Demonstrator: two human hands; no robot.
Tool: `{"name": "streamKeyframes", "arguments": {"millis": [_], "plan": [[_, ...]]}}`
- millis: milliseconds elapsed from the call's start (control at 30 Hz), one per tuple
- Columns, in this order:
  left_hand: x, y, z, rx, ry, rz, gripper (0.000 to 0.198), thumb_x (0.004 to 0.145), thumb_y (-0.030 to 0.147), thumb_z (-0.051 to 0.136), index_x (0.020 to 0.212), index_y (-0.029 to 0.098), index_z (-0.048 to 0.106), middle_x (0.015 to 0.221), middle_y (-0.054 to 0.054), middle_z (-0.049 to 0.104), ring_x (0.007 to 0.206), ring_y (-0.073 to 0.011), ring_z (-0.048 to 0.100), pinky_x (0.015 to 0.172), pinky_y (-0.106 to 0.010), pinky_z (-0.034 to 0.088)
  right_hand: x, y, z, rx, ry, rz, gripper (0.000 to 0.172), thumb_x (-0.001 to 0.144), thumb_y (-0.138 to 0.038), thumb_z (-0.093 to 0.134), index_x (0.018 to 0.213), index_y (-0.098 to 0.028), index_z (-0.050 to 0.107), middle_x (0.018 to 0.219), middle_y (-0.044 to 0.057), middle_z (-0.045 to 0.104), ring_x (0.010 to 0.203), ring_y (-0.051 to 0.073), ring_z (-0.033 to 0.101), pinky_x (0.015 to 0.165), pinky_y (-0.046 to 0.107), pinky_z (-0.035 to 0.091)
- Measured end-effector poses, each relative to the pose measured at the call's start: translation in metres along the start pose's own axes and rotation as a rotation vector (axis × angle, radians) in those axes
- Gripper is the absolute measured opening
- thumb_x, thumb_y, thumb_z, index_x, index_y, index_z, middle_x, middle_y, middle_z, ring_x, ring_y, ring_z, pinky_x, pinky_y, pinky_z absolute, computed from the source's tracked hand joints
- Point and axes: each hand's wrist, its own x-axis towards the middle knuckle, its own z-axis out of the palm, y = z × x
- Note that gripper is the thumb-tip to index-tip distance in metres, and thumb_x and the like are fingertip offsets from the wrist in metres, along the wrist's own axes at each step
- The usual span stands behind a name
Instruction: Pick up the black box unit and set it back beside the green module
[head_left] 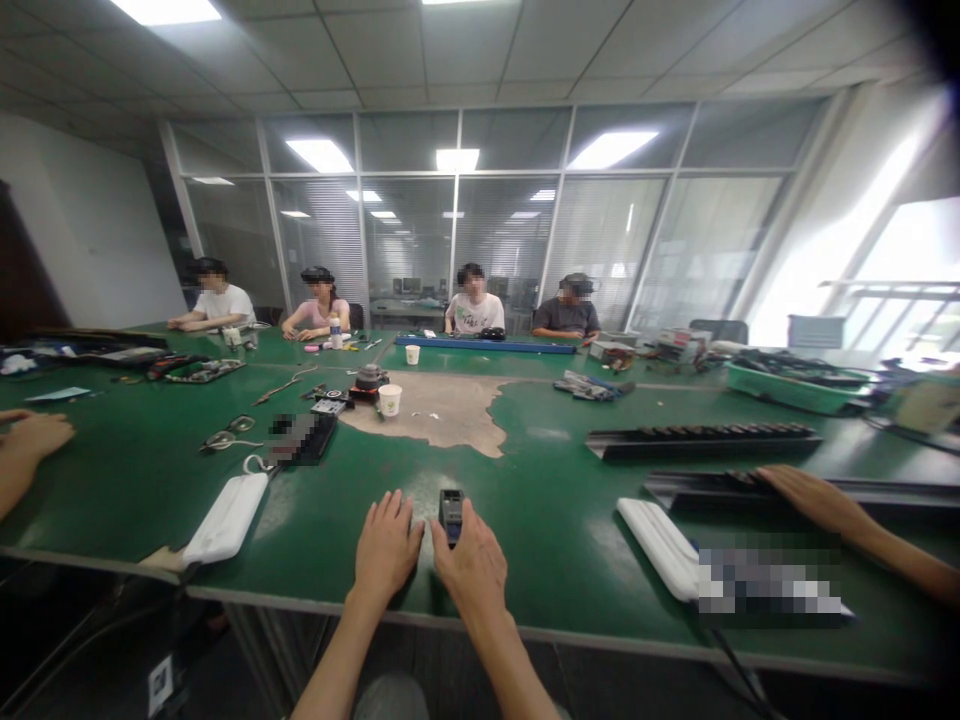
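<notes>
My right hand (477,565) is wrapped round a small black box-shaped device (451,505) that stands on the green table. The thumb is on its left side and the fingers are on its right. Grey and bluish parts show on the device, but its exact kind is not clear. Just to the left, my left hand (388,548) lies palm down on the tabletop with its fingers stretched out, holding nothing. A narrow gap separates its thumb from my right hand.
White power banks (229,515) lie at both sides. Ahead are a paper cup (390,400), glasses (229,433) and pliers (592,387). Black metal channels (705,440) are at the right, near another person's hand (814,495). Several people sit across the green table (547,520).
</notes>
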Motion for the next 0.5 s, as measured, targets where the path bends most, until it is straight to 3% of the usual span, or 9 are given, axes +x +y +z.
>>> {"name": "streamKeyframes", "arguments": {"millis": [267,500], "plan": [[-0.0001,-0.0008,0.0014,0.010,0.007,0.007,0.049,0.099,0.042,0.036,0.138,0.018,0.055,0.150,-0.013,0.047,0.142,-0.0278,0.039,0.117,-0.050,0.032,-0.0054,-0.0058,-0.0016,-0.061,-0.001,0.041,0.054,0.094,-0.037,0.047,0.139,-0.007,0.050,0.124,0.018,0.065,0.109,0.028,0.065,0.090,0.035,0.047],[-0.0002,-0.0011,0.0020,0.014,0.012,0.004,0.051,0.099,0.044,0.036,0.138,0.017,0.055,0.150,-0.014,0.047,0.141,-0.0282,0.040,0.117,-0.049,0.032,-0.0092,0.0020,0.0042,-0.007,0.022,0.010,0.067,0.095,-0.049,0.046,0.143,-0.002,0.045,0.130,0.022,0.061,0.118,0.031,0.060,0.096,0.038,0.044]]}}
